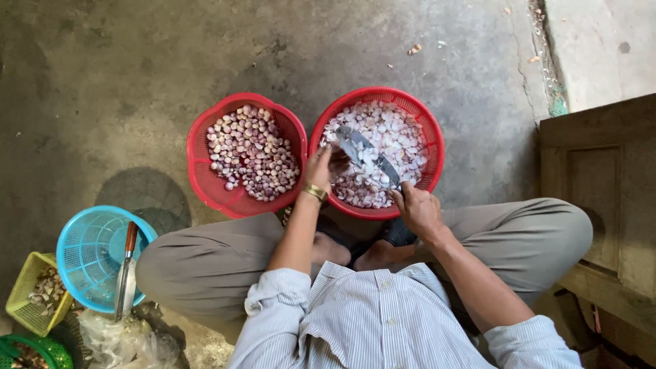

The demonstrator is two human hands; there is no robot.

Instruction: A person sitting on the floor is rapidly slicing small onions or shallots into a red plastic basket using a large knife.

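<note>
In the middle of the frame the person sits cross-legged over two red baskets. The right hand (418,210) grips the handle of a broad steel knife (367,157), whose blade slants up and left over the right-hand red basket (434,147), which is full of pale peeled shallots. The left hand (320,167) is curled at the blade's near edge; it seems to pinch a small bulb, though the fingers hide it, so I cannot tell for sure.

The left-hand red basket (198,171), just beside the other, holds purplish unpeeled shallots.

To do this well, I judge the blade should stay steady while the left fingers turn the bulb against it, with the thumb kept behind the edge. Working directly above the right basket lets peeled pieces drop in.

At lower left, a second knife (125,273) rests across a blue basket (82,239), beside a yellow basket (24,287).
</note>
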